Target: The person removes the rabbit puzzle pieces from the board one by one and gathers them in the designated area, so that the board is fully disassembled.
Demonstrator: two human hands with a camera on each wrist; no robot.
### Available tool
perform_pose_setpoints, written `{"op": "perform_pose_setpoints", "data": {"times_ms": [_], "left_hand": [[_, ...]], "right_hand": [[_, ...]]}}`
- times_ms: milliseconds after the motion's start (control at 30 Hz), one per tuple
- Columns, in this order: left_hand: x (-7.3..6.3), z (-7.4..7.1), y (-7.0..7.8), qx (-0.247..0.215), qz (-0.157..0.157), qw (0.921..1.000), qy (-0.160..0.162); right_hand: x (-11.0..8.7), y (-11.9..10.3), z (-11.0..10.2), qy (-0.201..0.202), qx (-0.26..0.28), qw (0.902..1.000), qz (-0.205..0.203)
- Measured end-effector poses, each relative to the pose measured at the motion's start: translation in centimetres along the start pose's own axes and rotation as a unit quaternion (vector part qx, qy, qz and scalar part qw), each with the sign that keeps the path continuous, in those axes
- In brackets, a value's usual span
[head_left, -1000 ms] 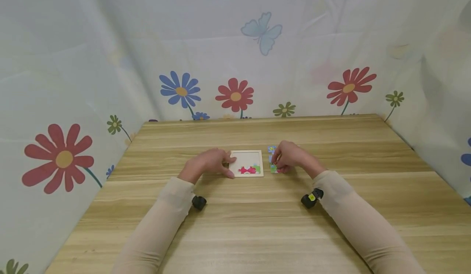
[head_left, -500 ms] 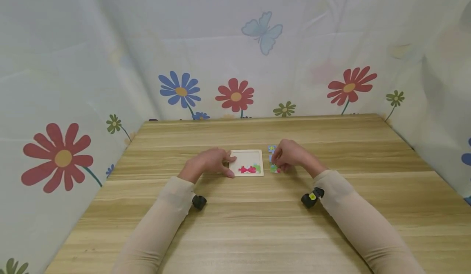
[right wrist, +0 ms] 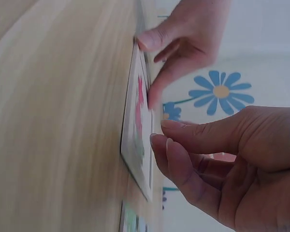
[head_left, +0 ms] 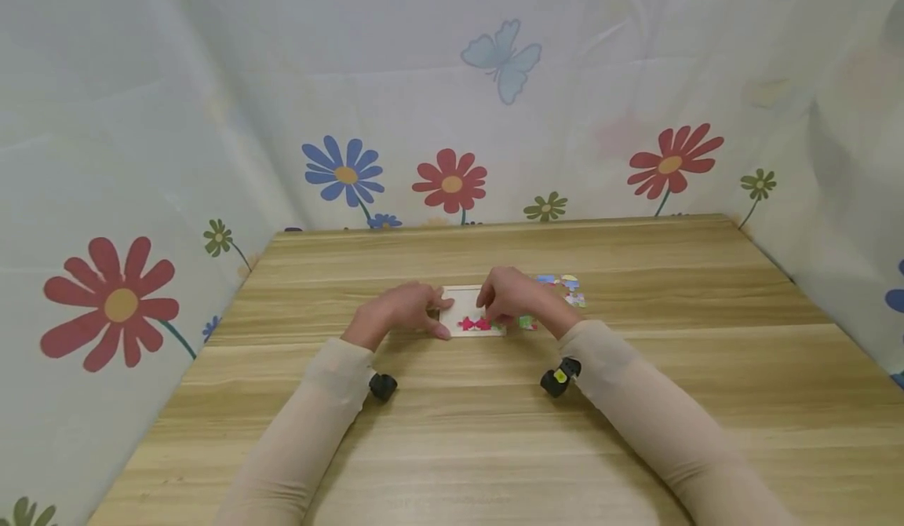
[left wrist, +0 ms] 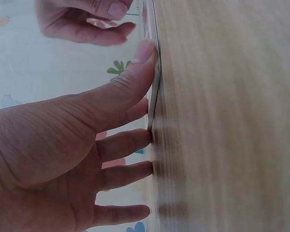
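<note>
A square wooden puzzle frame (head_left: pixel 469 336) lies on the table, with red and green pieces (head_left: pixel 475 324) along its near side. At the frame's left edge is my left hand (head_left: pixel 406 310), thumb (left wrist: pixel 144 54) and a finger on the rim, other fingers spread toward the tabletop. My right hand (head_left: pixel 512 298) hovers over the frame's right part, hiding some of it. Its thumb and first fingertips (right wrist: pixel 171 145) are bent close together just above the frame; I cannot tell whether a piece is between them. Loose puzzle pieces (head_left: pixel 568 283) lie right of the frame, partly behind this hand.
The wood-grain table (head_left: pixel 452 432) extends around the frame. A white curtain (head_left: pixel 395 78) printed with flowers hangs behind and at both sides. A black wrist camera (head_left: pixel 383 387) sits under the left sleeve, another camera (head_left: pixel 556 381) under the right.
My right hand has moved left from the loose pieces to above the frame, uncovering several pieces at the right. The left hand and the frame have stayed in place.
</note>
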State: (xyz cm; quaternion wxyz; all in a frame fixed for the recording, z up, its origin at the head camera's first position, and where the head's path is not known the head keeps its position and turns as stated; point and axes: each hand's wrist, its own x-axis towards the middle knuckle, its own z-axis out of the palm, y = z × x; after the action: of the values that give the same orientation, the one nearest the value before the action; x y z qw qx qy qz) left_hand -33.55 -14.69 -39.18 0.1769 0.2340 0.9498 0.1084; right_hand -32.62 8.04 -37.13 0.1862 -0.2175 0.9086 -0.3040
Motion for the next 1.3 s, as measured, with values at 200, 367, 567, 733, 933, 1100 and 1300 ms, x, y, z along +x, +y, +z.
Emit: {"op": "perform_pose_setpoints", "data": {"times_ms": [200, 367, 567, 733, 933, 1100, 1300], "left_hand": [[0.2, -0.1, 0.1, 0.012, 0.009, 0.9999, 0.003], [0.1, -0.1, 0.3, 0.013, 0.019, 0.9997, 0.005], [0.1, -0.1, 0.2, 0.02, 0.02, 0.9996, 0.007], [0.0, -0.1, 0.2, 0.018, 0.021, 0.9996, 0.006], [-0.2, -0.1, 0.3, 0.017, 0.019, 0.9997, 0.006], [-0.3, -0.1, 0.4, 0.015, 0.016, 0.9997, 0.006], [-0.3, -0.1, 0.3, 0.016, 0.015, 0.9997, 0.007]], "right_hand": [[0.8, -1.0, 1.1, -0.001, 0.005, 1.0, -0.002], [0.8, -0.9, 1.6, -0.005, -0.016, 0.9999, -0.001], [0.8, -0.8, 1.7, -0.011, -0.03, 0.9995, -0.001], [0.7, -1.0, 1.8, -0.016, -0.017, 0.9997, -0.001], [0.8, -0.9, 1.9, -0.018, -0.017, 0.9997, -0.008], [0.9, -0.8, 1.9, -0.017, -0.017, 0.9996, -0.012], [0.8, -0.8, 2.0, -0.012, -0.008, 0.9998, -0.015]]}}
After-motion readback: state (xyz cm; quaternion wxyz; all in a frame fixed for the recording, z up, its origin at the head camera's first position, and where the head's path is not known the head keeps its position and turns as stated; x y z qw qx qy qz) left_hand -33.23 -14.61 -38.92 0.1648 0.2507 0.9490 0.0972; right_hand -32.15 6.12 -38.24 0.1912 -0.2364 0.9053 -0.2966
